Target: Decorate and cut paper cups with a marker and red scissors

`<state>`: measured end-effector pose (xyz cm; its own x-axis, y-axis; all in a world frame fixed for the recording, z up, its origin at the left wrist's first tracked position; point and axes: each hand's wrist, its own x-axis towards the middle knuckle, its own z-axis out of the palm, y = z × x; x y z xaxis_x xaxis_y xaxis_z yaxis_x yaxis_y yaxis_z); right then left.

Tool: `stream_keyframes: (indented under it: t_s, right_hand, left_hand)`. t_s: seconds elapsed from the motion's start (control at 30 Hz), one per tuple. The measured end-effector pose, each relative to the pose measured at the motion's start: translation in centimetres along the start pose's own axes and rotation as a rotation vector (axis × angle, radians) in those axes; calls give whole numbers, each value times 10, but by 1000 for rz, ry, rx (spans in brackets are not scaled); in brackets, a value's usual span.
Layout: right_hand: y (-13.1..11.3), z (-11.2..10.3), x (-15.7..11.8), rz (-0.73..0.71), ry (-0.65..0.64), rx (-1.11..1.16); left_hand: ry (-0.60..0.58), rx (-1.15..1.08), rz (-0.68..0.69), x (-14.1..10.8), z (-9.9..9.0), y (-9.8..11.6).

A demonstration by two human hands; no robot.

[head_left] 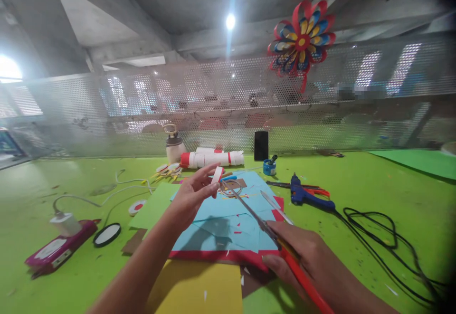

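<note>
My left hand (194, 195) pinches a small white paper piece with a red edge (217, 175), curved like a short band, between thumb and fingers. My right hand (302, 254) is wrapped round scissors with orange-red handles (261, 223). The long blade reaches up and left, its tip at or just beside the band's red edge; I cannot tell whether they touch. Below both hands lie light blue paper sheets (213, 233) with tiny red scraps, over a red sheet (221, 255). A pale pointed strip (276, 206) lies behind the scissors.
To the right are a blue glue gun (309, 197) with a looping black cord and a blue jar (270, 167). On the left sit a purple power strip (62, 250) and a round black-rimmed disc (107, 234). White rolls (217, 158), a spray bottle (174, 147) and a phone (261, 146) stand behind.
</note>
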<state>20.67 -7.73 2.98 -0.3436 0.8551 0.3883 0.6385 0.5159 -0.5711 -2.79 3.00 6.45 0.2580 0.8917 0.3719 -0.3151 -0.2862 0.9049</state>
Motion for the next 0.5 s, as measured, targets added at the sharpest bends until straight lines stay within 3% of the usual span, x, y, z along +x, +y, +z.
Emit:
stream_keyframes:
  t_s: [0.17, 0.33, 0.5]
  right_hand:
    - [-2, 2, 0, -39, -41, -93]
    - [1, 6, -2, -153, 37, -122]
    - [6, 7, -6, -208, 57, -85]
  left_hand:
    - [-83, 81, 3, -2, -13, 3]
    - [-212, 164, 3, -2, -22, 5]
    - [-234, 163, -11, -2, -23, 6]
